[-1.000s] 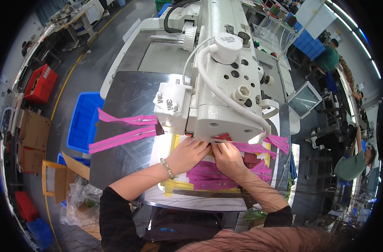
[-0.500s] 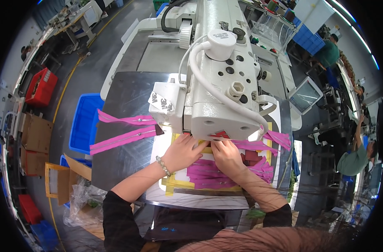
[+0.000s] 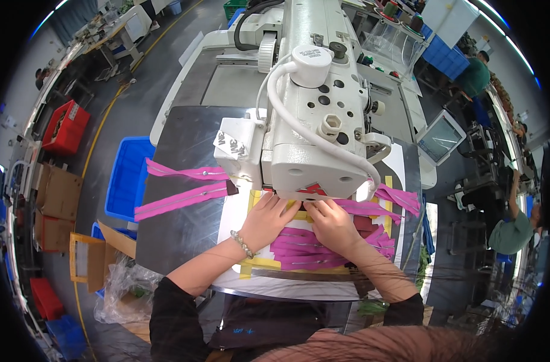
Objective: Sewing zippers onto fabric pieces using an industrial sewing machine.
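Under the front of a white sewing machine head (image 3: 314, 169), my left hand (image 3: 266, 220) lies palm down with its fingers stretched and slightly apart. My right hand (image 3: 336, 228) is beside it, fingers bent and pressed together at a small dark piece (image 3: 303, 206). Part of the fingertips is hidden by the machine. Both hands rest on a white board with yellow tape (image 3: 264, 263). A bundle of pink zippers (image 3: 302, 246) lies just nearer to me. Dark red pieces (image 3: 364, 224) show by my right hand. More pink zipper strips (image 3: 184, 201) reach out leftward, and others (image 3: 371, 208) rightward.
A grey metal table plate (image 3: 175, 241) carries the board. Left of it stand a blue bin (image 3: 129, 178), a cardboard box (image 3: 115, 238) and clear plastic wrap (image 3: 127, 289). A screen (image 3: 441, 137) is mounted at the right. Other people work farther right.
The whole view has shifted slightly. Both hands stay at the same spot under the machine head, and the right fingers look a little straighter.
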A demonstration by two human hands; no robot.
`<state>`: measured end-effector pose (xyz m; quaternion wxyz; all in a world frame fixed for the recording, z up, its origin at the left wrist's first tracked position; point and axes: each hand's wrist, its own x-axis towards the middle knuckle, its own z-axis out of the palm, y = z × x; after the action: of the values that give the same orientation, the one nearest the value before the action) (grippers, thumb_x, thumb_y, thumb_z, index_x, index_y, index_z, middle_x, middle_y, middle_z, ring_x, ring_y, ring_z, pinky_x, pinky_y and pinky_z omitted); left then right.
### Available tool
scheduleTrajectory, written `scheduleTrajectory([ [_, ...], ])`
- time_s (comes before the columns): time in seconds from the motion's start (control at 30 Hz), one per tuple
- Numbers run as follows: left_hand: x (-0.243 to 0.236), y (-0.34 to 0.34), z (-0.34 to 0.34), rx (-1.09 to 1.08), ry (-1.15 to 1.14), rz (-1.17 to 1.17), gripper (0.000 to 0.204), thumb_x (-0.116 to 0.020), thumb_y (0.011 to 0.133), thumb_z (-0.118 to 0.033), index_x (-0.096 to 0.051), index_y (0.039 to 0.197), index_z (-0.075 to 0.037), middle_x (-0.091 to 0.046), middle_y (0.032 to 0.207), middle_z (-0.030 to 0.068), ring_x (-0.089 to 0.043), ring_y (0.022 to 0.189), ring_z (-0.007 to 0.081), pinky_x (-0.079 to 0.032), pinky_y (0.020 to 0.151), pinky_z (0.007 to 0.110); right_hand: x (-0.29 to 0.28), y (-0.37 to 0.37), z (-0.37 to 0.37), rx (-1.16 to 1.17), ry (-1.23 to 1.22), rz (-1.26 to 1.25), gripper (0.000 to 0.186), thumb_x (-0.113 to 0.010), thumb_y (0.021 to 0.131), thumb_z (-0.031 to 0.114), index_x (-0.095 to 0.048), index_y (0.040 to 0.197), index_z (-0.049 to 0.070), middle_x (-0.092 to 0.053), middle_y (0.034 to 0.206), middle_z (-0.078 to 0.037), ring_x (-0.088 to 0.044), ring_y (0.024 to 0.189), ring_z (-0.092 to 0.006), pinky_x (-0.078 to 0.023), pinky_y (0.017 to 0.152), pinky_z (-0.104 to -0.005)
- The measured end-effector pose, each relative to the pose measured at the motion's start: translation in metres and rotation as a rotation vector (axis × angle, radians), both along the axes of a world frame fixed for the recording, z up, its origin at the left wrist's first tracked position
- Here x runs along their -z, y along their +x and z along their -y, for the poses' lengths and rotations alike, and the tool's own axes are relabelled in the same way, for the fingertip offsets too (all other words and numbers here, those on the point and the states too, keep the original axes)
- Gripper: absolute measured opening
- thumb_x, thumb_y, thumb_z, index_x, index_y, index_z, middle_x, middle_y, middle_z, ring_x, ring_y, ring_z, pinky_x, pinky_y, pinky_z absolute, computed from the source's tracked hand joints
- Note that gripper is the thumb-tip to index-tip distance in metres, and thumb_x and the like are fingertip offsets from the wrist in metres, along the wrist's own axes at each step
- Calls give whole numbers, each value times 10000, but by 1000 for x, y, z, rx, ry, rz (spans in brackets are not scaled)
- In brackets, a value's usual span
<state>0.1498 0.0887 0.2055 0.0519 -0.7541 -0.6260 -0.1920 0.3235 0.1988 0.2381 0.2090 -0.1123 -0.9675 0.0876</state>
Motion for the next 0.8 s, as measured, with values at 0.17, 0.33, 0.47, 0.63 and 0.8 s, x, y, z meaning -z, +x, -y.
scheduleTrajectory([
  [0.17,-1,3,-3,3,6,-48,395,-592,810,-199,-583,1188,-86,-545,1122,100,-511,1120,286,-391,984,410,-1,10,-4,-18,-20,54,357,-580,682,37,-606,1030,-40,-551,908,-95,-564,830,-231,-511,729,-318],
  [0.33,1,8,-4,2,67,-1,386,-512,796,-111,-591,1169,-58,-555,1045,117,-562,955,268,-410,944,393,6,8,0,19,53,48,346,-580,686,42,-605,1021,-39,-546,896,-88,-561,817,-225,-504,723,-308],
  [0.47,1,9,-6,-24,33,-39,402,-512,791,-104,-586,1182,-55,-556,1039,129,-574,941,267,-410,948,394,3,7,-2,34,45,32,336,-586,683,43,-601,1008,-42,-541,892,-84,-556,807,-226,-500,716,-308],
  [0.63,1,9,-5,-33,91,-65,417,-514,790,-110,-583,1199,-64,-560,1018,130,-570,933,266,-400,954,386,4,7,-4,19,16,23,334,-594,672,41,-600,994,-44,-539,894,-88,-553,790,-227,-499,708,-311],
  [0.8,2,8,-3,-66,104,-88,418,-514,792,-117,-588,1203,-90,-563,961,107,-560,920,260,-399,936,383,5,4,-3,14,31,-6,338,-597,659,34,-602,987,-45,-540,895,-90,-548,769,-226,-497,700,-312],
])
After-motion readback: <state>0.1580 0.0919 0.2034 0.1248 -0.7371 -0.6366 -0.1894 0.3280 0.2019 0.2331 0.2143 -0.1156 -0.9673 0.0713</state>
